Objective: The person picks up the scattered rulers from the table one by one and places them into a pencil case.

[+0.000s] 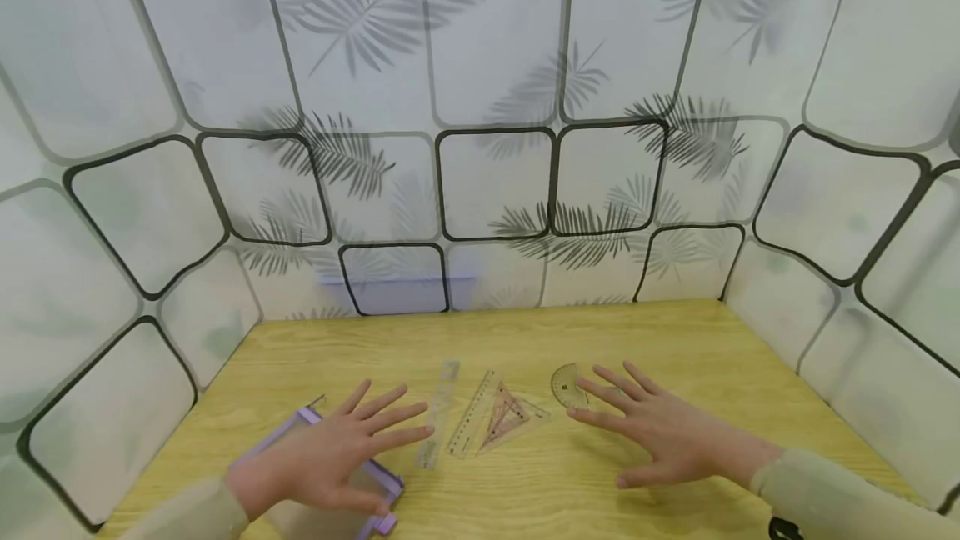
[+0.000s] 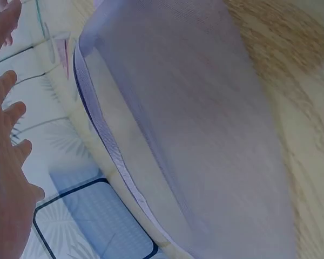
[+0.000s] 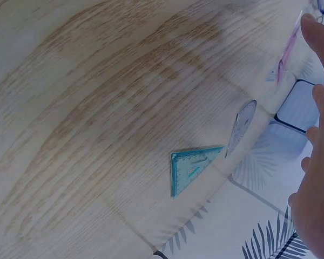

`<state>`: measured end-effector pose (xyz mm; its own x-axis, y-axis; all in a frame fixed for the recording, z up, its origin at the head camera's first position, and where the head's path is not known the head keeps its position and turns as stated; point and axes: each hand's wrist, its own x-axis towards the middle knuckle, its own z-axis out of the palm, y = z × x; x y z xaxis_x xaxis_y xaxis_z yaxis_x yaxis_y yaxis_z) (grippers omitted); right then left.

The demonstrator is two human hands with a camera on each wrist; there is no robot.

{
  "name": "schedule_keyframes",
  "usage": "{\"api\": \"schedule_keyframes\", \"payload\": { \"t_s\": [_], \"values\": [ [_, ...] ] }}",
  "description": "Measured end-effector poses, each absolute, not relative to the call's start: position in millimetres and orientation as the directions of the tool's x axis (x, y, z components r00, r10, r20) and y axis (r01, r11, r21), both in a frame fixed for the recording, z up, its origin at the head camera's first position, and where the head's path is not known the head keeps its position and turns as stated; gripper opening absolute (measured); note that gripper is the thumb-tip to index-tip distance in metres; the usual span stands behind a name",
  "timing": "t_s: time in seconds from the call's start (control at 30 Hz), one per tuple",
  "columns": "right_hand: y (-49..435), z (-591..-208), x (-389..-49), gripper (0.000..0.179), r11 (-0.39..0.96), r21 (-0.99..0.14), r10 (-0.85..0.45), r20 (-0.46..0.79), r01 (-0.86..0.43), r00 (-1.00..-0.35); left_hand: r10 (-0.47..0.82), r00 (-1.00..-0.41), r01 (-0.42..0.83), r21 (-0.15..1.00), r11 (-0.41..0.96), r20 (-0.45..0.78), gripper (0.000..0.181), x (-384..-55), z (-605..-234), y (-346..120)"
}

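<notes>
My left hand [image 1: 330,452], fingers spread, is held over a translucent mesh zip pouch [image 2: 194,135] with lilac edging and holds nothing. Part of the pouch is hidden under that hand in the head view. My right hand [image 1: 671,436] is spread above the table to the right, also with nothing in it. Just left of its fingertips lies a clear protractor [image 1: 564,386]. A teal set square [image 3: 191,167] shows in the right wrist view, mostly covered by the hand in the head view. Between the hands lie a wide clear ruler [image 1: 438,415], another clear ruler [image 1: 471,415] and a pinkish set square [image 1: 506,415].
The wood-grain table [image 1: 660,340] is enclosed at the back and both sides by a pale patterned cloth [image 1: 495,182] with dark outlines and leaf prints. A clear triangular piece [image 1: 536,412] pokes out beside the pinkish set square. Something dark [image 1: 784,528] is at the right sleeve.
</notes>
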<state>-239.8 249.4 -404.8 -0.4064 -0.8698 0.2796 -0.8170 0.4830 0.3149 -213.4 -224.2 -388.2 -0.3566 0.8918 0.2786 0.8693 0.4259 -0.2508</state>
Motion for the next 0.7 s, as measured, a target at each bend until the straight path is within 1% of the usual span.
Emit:
{"api": "schedule_keyframes", "payload": {
  "t_s": [0.17, 0.27, 0.37, 0.5, 0.57, 0.7],
  "values": [
    [250.1, -407.6, -239.4, 0.087, 0.48, 0.315, -0.871, 0.285, -0.819, -0.401, 0.89, -0.364, 0.871, -0.239, 0.429, 0.273, 0.087, -210.8, -390.8, -223.0],
    [250.1, -408.5, -239.4, 0.087, 0.475, 0.317, -0.873, 0.285, -0.821, -0.395, 0.894, -0.358, 0.876, -0.236, 0.422, 0.269, 0.085, -210.3, -392.2, -223.3],
    [249.8, -409.1, -239.4, 0.086, 0.472, 0.319, -0.875, 0.285, -0.822, -0.392, 0.892, -0.374, 0.88, -0.207, 0.428, 0.255, 0.085, -209.5, -393.7, -224.3],
    [249.4, -410.0, -240.2, 0.086, 0.476, 0.324, -0.874, 0.277, -0.818, -0.399, 0.877, -0.429, 0.876, -0.138, 0.462, 0.214, 0.084, -207.8, -394.2, -225.0],
    [249.1, -410.7, -241.1, 0.085, 0.48, 0.328, -0.873, 0.275, -0.814, -0.404, 0.872, -0.446, 0.874, -0.114, 0.473, 0.202, 0.083, -207.2, -394.3, -224.3],
    [248.9, -412.0, -243.5, 0.084, 0.489, 0.336, -0.868, 0.279, -0.805, -0.41, 0.869, -0.452, 0.874, -0.093, 0.476, 0.2, 0.081, -206.8, -395.9, -221.9]
  ]
}}
